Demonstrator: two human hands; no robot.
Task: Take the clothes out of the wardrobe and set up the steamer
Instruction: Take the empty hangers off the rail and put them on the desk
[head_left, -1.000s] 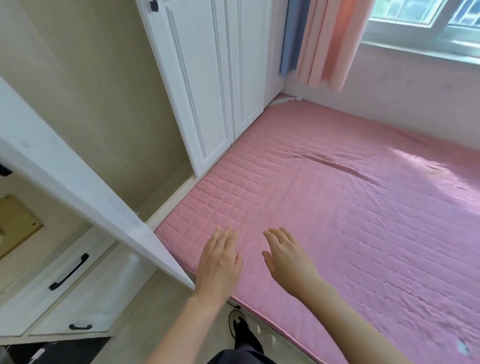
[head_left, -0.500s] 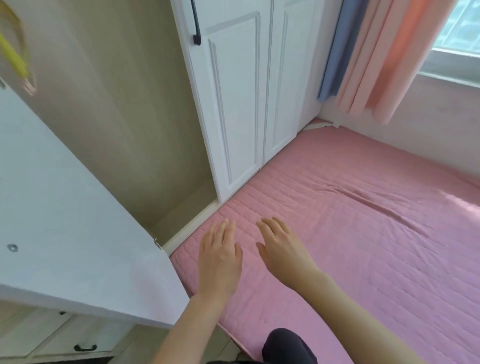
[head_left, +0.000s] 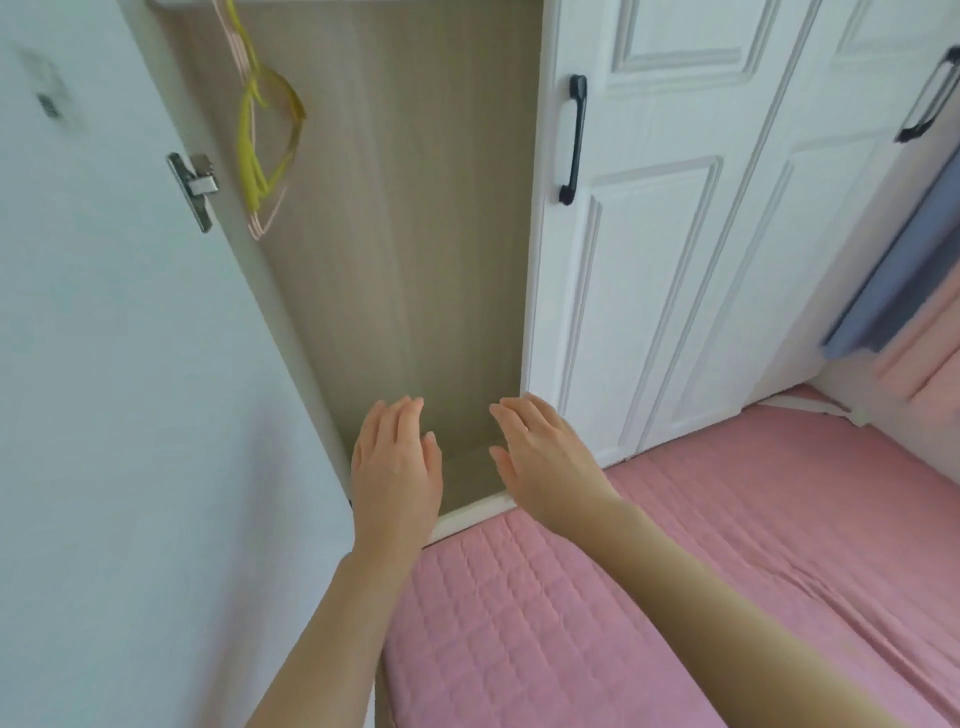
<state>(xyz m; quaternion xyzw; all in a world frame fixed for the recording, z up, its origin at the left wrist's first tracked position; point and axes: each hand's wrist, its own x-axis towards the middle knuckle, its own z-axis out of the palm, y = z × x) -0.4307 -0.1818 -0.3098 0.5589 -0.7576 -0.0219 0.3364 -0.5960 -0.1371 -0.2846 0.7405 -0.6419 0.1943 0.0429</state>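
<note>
Fingers (head_left: 402, 423) of my left hand (head_left: 397, 470) and right hand (head_left: 548, 460) straight, loose, gripping nothing; open wardrobe compartment (head_left: 415, 249) directly ahead of fingertips, yellow hangers (head_left: 262, 140) well above-left, pink quilted mattress (head_left: 753, 545) beneath wrists.

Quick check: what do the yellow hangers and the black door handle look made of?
Yellow hangers: thin, smooth loops, likely plastic or coated wire; blur leaves it open. Black bar handle on the white wardrobe door: matte, probably painted metal.
</note>
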